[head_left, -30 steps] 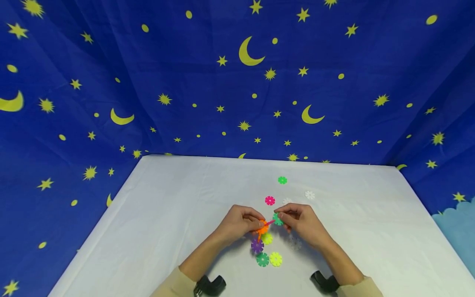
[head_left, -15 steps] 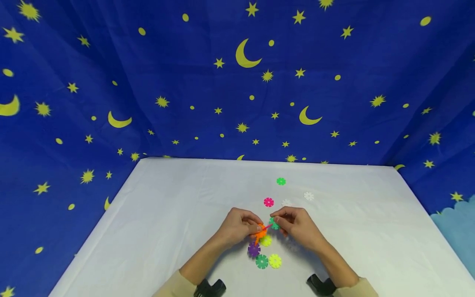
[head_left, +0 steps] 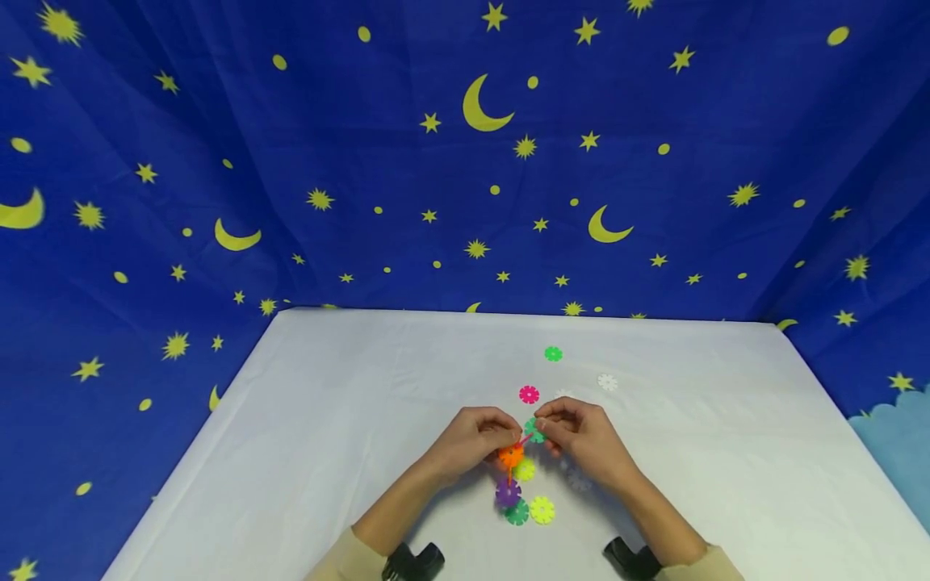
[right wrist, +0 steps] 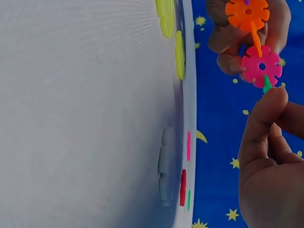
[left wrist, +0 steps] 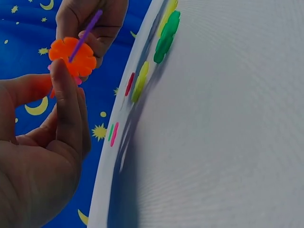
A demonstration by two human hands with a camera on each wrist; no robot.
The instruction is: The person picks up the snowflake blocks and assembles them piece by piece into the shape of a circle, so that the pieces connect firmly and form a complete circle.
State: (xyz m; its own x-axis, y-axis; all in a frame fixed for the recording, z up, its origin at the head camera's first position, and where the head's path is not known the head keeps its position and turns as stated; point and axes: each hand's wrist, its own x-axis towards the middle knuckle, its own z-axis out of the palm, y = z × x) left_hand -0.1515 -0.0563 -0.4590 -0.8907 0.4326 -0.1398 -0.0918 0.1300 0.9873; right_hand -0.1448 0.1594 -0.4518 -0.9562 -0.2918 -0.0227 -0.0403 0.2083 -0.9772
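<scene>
Notched plastic snowflake discs are linked in a chain between the two hands. My left hand [head_left: 475,436] pinches the chain near its pink disc [right wrist: 262,66]. Orange pieces follow, with one orange disc [head_left: 511,455] facing up, and a purple disc [head_left: 508,493] hangs at the near end. Between thumb and fingers, my right hand [head_left: 581,432] grips a green disc [head_left: 534,430]. In the right wrist view its green edge sits at a notch of the pink disc, the rest hidden by the fingertips.
Loose discs lie on the white table [head_left: 349,403]: a yellow disc [head_left: 542,510] and a dark green disc [head_left: 517,512] near the front, a pink disc [head_left: 529,394], a bright green disc [head_left: 553,353] and a white disc [head_left: 607,382] farther back. A starry blue cloth [head_left: 407,161] hangs behind.
My right hand has come slightly left with the green disc, closer to my left hand. The orange and purple part of the chain has shifted and hangs a little nearer the front.
</scene>
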